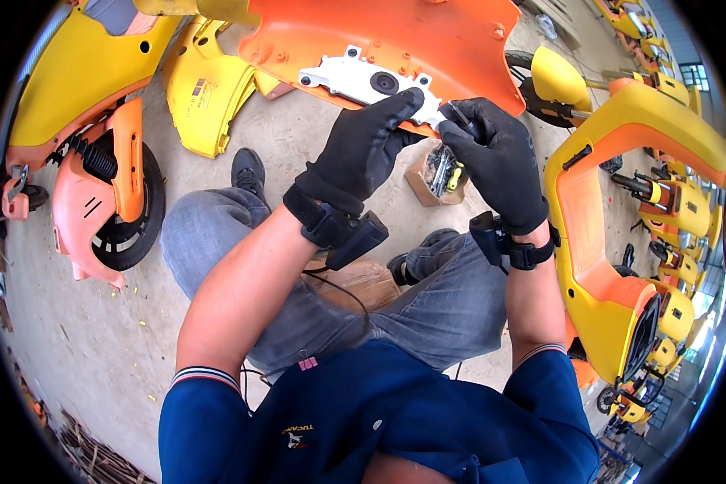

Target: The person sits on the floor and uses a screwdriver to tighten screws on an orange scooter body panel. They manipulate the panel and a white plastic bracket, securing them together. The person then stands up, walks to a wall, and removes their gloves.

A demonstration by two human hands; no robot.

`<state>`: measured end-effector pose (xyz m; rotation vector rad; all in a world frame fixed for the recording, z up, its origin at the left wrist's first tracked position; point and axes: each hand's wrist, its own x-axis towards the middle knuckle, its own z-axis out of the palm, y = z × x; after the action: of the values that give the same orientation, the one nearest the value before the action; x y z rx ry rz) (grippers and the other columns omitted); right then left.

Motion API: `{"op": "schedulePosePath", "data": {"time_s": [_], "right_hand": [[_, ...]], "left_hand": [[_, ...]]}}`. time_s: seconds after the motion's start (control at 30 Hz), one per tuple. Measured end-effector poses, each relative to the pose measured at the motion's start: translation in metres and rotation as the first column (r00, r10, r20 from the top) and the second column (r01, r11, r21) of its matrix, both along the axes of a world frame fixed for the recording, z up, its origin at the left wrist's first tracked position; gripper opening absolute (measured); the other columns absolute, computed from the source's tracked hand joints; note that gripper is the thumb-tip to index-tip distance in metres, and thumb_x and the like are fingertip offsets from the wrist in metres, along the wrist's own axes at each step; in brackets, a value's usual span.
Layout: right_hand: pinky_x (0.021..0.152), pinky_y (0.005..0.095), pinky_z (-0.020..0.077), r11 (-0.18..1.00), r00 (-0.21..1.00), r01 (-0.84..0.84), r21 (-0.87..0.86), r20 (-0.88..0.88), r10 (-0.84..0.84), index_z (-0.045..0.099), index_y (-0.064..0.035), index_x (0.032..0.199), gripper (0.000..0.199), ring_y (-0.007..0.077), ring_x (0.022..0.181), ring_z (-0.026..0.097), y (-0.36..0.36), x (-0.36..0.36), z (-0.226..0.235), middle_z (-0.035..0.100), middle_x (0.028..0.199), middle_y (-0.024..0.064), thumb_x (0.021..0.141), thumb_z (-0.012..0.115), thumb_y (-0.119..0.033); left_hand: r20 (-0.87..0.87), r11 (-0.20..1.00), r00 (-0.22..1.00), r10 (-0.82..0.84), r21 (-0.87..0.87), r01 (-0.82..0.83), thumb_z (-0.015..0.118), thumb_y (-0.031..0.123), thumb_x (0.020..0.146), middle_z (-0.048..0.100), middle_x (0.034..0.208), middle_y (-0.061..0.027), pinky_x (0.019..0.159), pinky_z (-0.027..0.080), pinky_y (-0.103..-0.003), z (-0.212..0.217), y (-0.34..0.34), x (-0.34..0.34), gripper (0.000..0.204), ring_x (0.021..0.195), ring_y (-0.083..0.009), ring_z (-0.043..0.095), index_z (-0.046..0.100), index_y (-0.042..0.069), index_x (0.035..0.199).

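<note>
An orange plastic scooter panel [427, 36] lies inner side up in front of me. Fixed along its near edge is a white plastic housing [339, 74] with a round black cap and dark screws in its tabs. My left hand [363, 149], in a black glove, grips the housing and panel edge, thumb on top and fingers beneath. At the housing's right end, my gloved right hand [496, 157] has its fingers pinched together around a small, thin dark object, partly hidden by the fingers. Black devices are strapped to both wrists.
Below the panel stands a cardboard box [415, 179] of screws and tools, including a yellow-green-handled screwdriver [454, 177]. A yellow fairing [206, 97] lies at left beside a scooter's front wheel [129, 218]. A yellow-orange scooter body [573, 210] stands close on my right; rows of scooters continue beyond.
</note>
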<state>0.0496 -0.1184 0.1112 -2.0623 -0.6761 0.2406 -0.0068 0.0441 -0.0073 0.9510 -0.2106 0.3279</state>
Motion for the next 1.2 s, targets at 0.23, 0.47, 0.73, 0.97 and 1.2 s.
{"op": "schedulePosePath", "data": {"time_s": [0.23, 0.47, 0.73, 0.97, 1.2], "right_hand": [[0.067, 0.0266, 0.0491, 0.999, 0.998, 0.020, 0.032, -0.054, -0.018, 0.067, 0.0031, 0.102, 0.023, 0.0101, 0.071, 0.062, -0.004, 0.001, 0.003, 0.069, 0.079, 0.0093, 0.087, 0.069, -0.013], [0.069, 0.0257, 0.0487, 0.996, 0.991, 0.023, 0.086, -0.131, -0.011, 0.068, 0.0031, 0.103, 0.023, 0.0089, 0.076, 0.061, -0.002, 0.003, -0.006, 0.069, 0.084, 0.0076, 0.087, 0.068, -0.012], [0.078, 0.0232, 0.0489, 0.974, 0.979, 0.118, 0.194, -0.188, -0.081, 0.067, 0.0026, 0.109, 0.024, 0.0075, 0.084, 0.059, -0.009, 0.013, -0.022, 0.068, 0.094, 0.0050, 0.087, 0.067, -0.008], [0.070, 0.0219, 0.0462, 0.975, 0.946, 0.136, 0.177, -0.315, -0.075, 0.068, 0.0019, 0.106, 0.021, 0.0049, 0.076, 0.055, -0.007, 0.010, -0.018, 0.066, 0.087, 0.0004, 0.087, 0.068, -0.009], [0.062, 0.0217, 0.0435, 0.980, 0.987, 0.056, 0.191, -0.161, -0.025, 0.068, 0.0005, 0.104, 0.021, 0.0049, 0.066, 0.050, -0.002, 0.005, -0.033, 0.062, 0.078, 0.0003, 0.085, 0.069, -0.010]], "left_hand": [[-0.206, 0.834, 0.900, -0.384, -0.497, 0.241, 0.053, 0.017, 0.101, 0.057, 0.131, -0.0119, 0.103, 0.052, -0.042, 0.044, 0.002, -0.002, 0.037, 0.118, -0.0248, 0.059, 0.052, -0.002, 0.133], [-0.334, 0.965, 0.924, -0.186, -0.241, 0.107, 0.049, 0.015, 0.103, 0.056, 0.130, -0.0150, 0.100, 0.054, -0.043, 0.036, -0.006, -0.005, 0.038, 0.117, -0.0277, 0.060, 0.049, -0.005, 0.135], [-0.389, 0.975, 0.918, -0.079, -0.223, -0.011, 0.049, 0.021, 0.103, 0.050, 0.132, -0.0170, 0.100, 0.054, -0.046, 0.043, -0.011, 0.001, 0.046, 0.121, -0.0279, 0.056, 0.043, -0.010, 0.136], [-0.328, 0.994, 0.945, 0.012, -0.101, -0.048, 0.048, 0.019, 0.103, 0.051, 0.131, -0.0180, 0.101, 0.054, -0.044, 0.032, -0.009, 0.000, 0.044, 0.118, -0.0286, 0.058, 0.043, -0.011, 0.135], [-0.185, 0.936, 0.966, 0.179, 0.335, -0.109, 0.049, 0.007, 0.101, 0.052, 0.133, -0.0216, 0.098, 0.055, -0.038, 0.020, -0.004, -0.002, 0.036, 0.116, -0.0288, 0.060, 0.047, -0.011, 0.133]]}}
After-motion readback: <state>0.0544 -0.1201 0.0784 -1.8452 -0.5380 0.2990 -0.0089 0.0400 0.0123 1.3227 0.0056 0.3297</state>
